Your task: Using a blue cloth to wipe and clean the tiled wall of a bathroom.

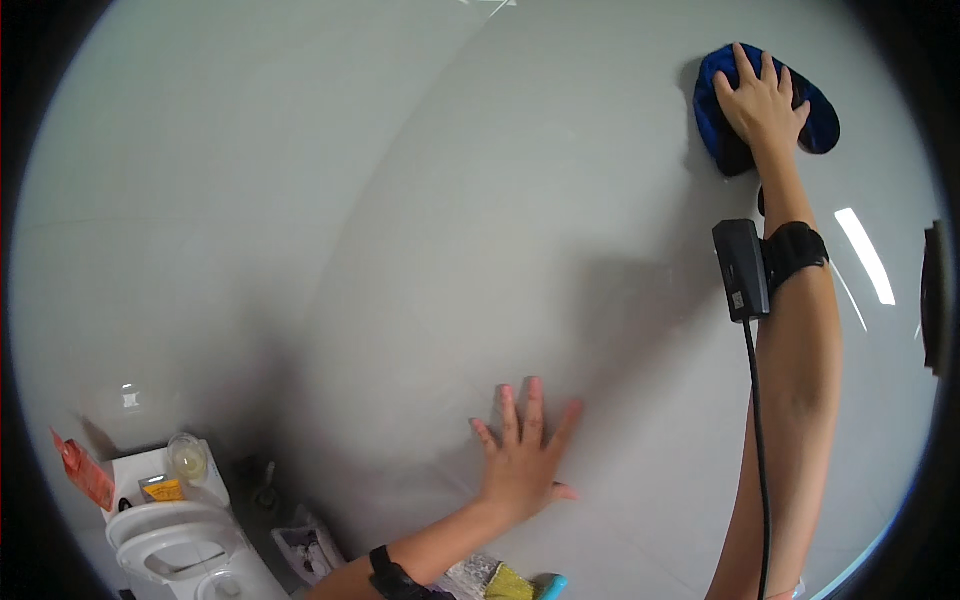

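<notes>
High at the right, my right hand [763, 105] lies with fingers spread on a dark blue cloth [718, 125], pressing it flat against a smooth grey wall [450, 230]. The cloth bunches out past the fingers on both sides. Its underside is hidden. Lower down, near the middle, my left hand [522, 470] is open, fingers spread wide and palm toward the wall, with nothing in it. A black box-shaped device [741, 270] is strapped to my right forearm, its cable running down along the arm. Another black strap [392, 575] goes round my left forearm.
A white toilet [175, 525] stands at the lower left. On its tank are a clear cup [187, 457], a yellow packet [163, 489] and a red pouch [85, 473]. Beside it sits a bin [308, 548]. A yellow-and-blue object [510, 583] shows below my left arm.
</notes>
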Action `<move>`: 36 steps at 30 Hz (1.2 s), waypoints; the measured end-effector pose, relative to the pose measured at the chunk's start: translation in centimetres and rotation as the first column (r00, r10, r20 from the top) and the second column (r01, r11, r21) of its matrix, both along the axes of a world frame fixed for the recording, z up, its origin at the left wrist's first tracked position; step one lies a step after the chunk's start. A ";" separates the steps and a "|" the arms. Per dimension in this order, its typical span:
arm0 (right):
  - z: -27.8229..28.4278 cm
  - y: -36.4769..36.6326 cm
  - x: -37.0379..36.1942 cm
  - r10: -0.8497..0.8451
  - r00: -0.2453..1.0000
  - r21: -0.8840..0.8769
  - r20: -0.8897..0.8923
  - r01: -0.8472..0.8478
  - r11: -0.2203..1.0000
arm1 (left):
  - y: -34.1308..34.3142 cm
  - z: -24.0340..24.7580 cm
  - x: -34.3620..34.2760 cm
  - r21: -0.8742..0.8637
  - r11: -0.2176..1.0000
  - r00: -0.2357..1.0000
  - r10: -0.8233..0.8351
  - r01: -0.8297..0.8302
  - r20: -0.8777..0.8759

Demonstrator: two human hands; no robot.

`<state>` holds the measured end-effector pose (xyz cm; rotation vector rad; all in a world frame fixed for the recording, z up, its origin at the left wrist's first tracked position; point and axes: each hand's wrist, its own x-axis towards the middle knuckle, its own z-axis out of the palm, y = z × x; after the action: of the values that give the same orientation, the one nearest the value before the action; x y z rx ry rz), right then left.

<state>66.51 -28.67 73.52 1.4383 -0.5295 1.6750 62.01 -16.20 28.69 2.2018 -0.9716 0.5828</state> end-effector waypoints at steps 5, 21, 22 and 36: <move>0.2 0.1 1.0 0.023 0.999 -0.098 -0.050 -0.028 0.995 | -4.6 1.3 -3.3 -0.099 0.995 0.992 -0.019 0.032 0.122; -29.2 20.2 22.8 0.212 0.530 0.026 -0.821 -0.336 0.942 | -1.8 3.4 5.6 -0.137 0.991 0.987 0.028 -0.006 0.158; -30.6 20.6 22.4 0.195 0.472 0.030 -0.860 -0.334 0.942 | -1.7 3.5 5.5 -0.109 0.992 0.995 0.076 -0.068 0.070; -19.5 -5.7 -10.9 0.517 0.686 0.084 -0.512 -0.558 0.825 | -4.0 1.1 0.2 -0.076 0.959 0.962 0.272 -0.274 -0.030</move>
<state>55.66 -34.33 54.05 2.0229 0.3048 1.5963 62.25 -20.24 29.78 2.2815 -0.6257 0.7114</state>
